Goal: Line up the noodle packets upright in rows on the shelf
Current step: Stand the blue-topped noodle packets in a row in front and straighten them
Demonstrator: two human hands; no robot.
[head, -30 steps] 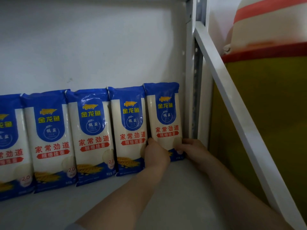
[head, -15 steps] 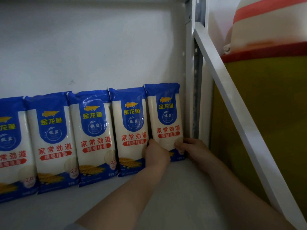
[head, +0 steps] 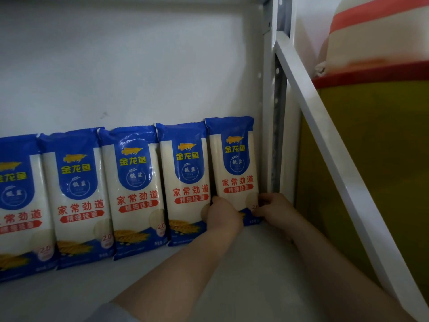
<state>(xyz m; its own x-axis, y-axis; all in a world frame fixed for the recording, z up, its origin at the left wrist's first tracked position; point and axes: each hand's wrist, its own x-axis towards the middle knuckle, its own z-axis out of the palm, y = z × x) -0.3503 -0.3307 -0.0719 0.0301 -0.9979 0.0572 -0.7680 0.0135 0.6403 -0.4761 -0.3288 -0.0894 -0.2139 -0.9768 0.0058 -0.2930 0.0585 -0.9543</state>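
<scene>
Standing upright in a single row along the back wall [head: 139,66] of the white shelf [head: 232,263]: five blue-and-white noodle packets, edges touching or slightly overlapping, the leftmost cut off by the frame edge. Rightmost noodle packet [head: 234,163] set just beside the grey perforated upright post [head: 277,135] at the shelf's right end. Left hand [head: 224,216] gripping that packet's lower left edge, fingers curled round it, knuckles covering the seam with the neighbouring packet [head: 185,182]. Right hand [head: 275,209] pinching the same packet's lower right corner, fingertips curled onto the blue bottom band (thumb hidden behind the fingers). Both forearms reaching in low across the shelf floor from the bottom of the frame. Further left, third packet [head: 135,194], then the fourth packet [head: 76,205], then the partly visible fifth packet [head: 16,217], all printed side forward. Slanting down to the right of the post, a white shelf rail [head: 325,147]; behind it a yellow, red and cream sack [head: 376,77].
</scene>
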